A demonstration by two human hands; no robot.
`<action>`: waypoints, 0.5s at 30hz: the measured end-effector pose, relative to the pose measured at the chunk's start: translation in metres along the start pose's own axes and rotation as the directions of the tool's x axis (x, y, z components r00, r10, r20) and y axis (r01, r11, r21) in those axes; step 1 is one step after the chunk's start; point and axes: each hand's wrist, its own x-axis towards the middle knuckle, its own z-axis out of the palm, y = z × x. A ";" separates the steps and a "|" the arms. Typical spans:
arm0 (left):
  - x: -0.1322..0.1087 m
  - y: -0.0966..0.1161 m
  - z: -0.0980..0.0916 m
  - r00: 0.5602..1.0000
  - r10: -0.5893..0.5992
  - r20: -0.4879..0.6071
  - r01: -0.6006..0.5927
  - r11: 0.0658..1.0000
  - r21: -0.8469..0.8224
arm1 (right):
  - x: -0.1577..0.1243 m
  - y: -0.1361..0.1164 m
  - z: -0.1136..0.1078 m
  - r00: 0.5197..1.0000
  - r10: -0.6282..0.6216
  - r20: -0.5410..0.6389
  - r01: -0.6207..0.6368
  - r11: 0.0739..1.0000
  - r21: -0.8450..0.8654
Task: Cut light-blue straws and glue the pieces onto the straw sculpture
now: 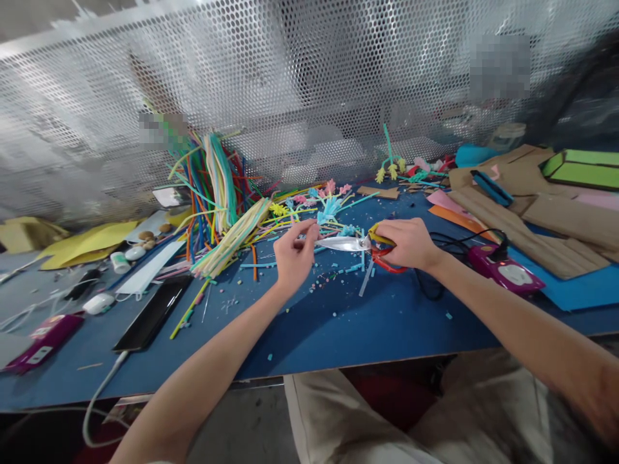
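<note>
My right hand (406,241) grips a pair of scissors (345,243) with red and yellow handles. Their blades look closed and point left, at the fingertips of my left hand (296,252). The left fingers are pinched together; whatever is between them is hidden or too small to make out. Just behind the blades lies a light blue fuzzy pipe-cleaner shape (330,209). Pink pipe-cleaner pieces (331,188) and a yellow one (278,209) are close by. Small cut bits (333,278) are scattered on the blue table (309,335) below the scissors.
Bundles of coloured pipe cleaners (217,187) are at back left. A phone (153,314) on a white cable lies at left, near a purple power strip (46,341). Another purple power strip (507,267) and cardboard (536,232) are at right. Perforated metal (314,84) stands behind.
</note>
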 end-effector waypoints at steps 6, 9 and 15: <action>0.006 -0.005 -0.004 0.999 0.025 -0.026 -0.024 0.999 0.046 | 0.002 0.009 -0.002 0.988 0.140 -0.066 -0.137 0.990 0.041; 0.006 -0.007 -0.004 0.998 0.055 -0.029 -0.052 0.995 0.082 | 0.003 0.016 -0.006 0.976 0.190 -0.108 -0.188 0.982 0.025; 0.004 -0.006 -0.004 0.997 0.073 -0.032 -0.070 0.992 0.109 | 0.000 0.028 -0.004 0.981 0.180 -0.072 -0.181 0.984 -0.004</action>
